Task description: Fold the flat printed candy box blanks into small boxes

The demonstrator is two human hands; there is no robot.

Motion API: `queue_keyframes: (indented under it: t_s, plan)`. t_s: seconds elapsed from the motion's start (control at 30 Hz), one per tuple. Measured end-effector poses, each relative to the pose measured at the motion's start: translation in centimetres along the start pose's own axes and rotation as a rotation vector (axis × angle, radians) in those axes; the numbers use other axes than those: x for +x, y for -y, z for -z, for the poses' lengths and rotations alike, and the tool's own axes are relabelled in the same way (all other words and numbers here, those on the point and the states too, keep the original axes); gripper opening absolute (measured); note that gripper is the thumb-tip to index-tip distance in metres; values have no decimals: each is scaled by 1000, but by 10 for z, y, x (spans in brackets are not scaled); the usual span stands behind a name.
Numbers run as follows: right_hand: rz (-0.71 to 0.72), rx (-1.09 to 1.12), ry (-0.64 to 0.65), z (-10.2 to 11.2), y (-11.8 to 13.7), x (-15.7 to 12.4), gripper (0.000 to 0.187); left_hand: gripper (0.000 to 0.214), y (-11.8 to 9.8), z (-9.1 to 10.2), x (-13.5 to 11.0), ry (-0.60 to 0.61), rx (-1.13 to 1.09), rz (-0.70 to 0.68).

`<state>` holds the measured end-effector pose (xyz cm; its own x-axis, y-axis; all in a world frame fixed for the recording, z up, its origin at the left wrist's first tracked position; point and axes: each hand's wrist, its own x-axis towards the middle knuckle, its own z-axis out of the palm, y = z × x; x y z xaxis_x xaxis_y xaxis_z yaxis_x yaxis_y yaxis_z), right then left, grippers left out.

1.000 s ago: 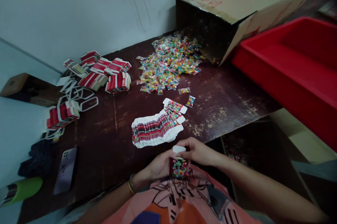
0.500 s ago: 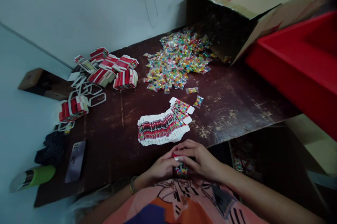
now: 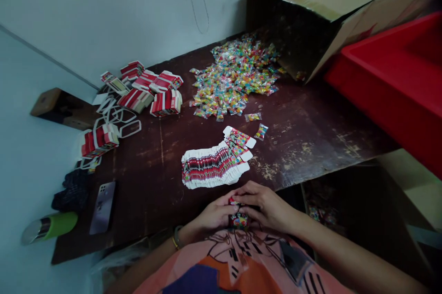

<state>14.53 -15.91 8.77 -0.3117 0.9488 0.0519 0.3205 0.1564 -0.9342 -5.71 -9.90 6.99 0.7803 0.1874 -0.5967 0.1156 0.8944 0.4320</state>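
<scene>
Curling fingers tight on the small box (image 3: 238, 219), left hand (image 3: 214, 214) and right hand (image 3: 267, 205) steady it; flat cartons (image 3: 212, 168) lie handy at twelve o'clock.

- Small printed box (image 3: 238, 220), lower centre: its white top flap, raised a second earlier, is now out of sight.
- Right hand (image 3: 267, 206): its fingers now cover the box top, meeting the left hand (image 3: 212, 215).
- Stack of flat cartons (image 3: 214, 167): sits further right in the frame, as the view shifts.
</scene>
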Motion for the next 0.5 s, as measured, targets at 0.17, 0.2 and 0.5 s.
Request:
queue_keyframes:
  t_s: [0.17,0.2,0.5]
  plan:
    - [-153,245,-326,-34,-10,-9,36,59,-9,-9,2,-118,7,-159]
    - [-191,351,-384,-43,-10,-8,40,56,-15,-12,2,-169,27,-243]
    - [-150,173,-230,24,-31,24,21,51,-49,1,-4,-330,667,-363]
